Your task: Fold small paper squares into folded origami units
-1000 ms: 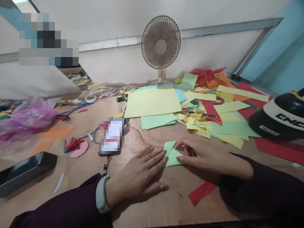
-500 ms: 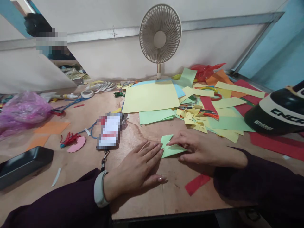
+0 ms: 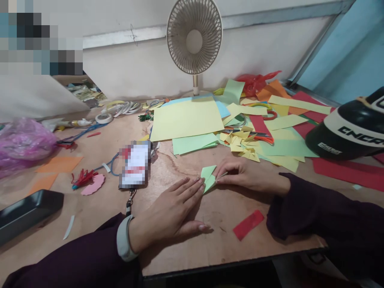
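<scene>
A small folded piece of light green paper (image 3: 207, 175) lies on the wooden table in front of me. My left hand (image 3: 171, 212) rests flat beside it, fingers stretched out, with the fingertips pressing on its left edge. At the right side of the green paper, my right hand (image 3: 240, 175) pinches a corner between thumb and fingers, lifting it slightly. Its other fingers are curled. A red paper strip (image 3: 248, 225) lies nearer to me, below my right hand.
Behind the hands lie a yellow sheet (image 3: 187, 119), green sheets (image 3: 195, 143), folded yellow pieces (image 3: 241, 144) and scissors (image 3: 264, 137). A fan (image 3: 194, 40) stands at the back. A black jug (image 3: 345, 128) is at right, a badge (image 3: 136, 164) and black case (image 3: 33, 214) at left.
My right hand has shifted from holding its fingers over the green paper to pinching its right corner, folding it inward. My left hand stays flat on the paper's edge. The view has shifted slightly.
</scene>
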